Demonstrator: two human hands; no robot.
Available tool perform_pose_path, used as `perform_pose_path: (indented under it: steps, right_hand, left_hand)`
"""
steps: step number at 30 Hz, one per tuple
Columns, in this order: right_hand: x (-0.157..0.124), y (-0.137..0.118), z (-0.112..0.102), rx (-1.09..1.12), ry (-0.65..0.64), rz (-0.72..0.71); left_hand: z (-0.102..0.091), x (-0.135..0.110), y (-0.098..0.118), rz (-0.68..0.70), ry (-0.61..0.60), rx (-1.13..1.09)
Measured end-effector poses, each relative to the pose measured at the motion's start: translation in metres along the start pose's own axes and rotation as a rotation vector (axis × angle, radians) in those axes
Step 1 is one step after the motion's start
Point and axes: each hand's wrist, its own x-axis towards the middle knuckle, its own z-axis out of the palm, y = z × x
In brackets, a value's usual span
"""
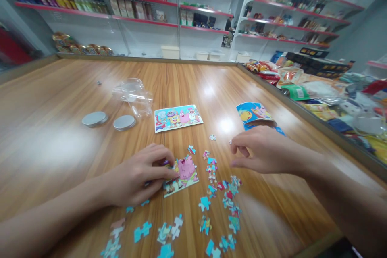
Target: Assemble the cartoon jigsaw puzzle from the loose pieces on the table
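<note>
Resting on the joined puzzle (188,170) is the left hand (143,173), fingers loosely parted, gripping nothing visible. Right hand (261,149) hovers above the table (272,221), thumb and fingers apart (nothing visible between). Loose pieces (204,203) lie around the puzzle.

Both bare forearms (68,209) slanted inward; the ungloved left hand (140,173) lay palm down, index finger (166,173) extended; the ungloved right hand (261,151) hovered, fingers (242,142) bent, thumb (242,163) apart.
</note>
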Motion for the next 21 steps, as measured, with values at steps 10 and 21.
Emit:
perform_pose_path:
  steps: [10, 21]
  right_hand:
    - [0.004, -0.012, 0.008, 0.151, -0.307, 0.026]
    - [0.007, -0.015, 0.019, 0.135, -0.083, -0.13]
  left_hand:
    - [0.004, 0.0, 0.001, 0.047, 0.009, 0.098]
    - [-0.001, 0.005, -0.004, -0.021, 0.017, -0.084]
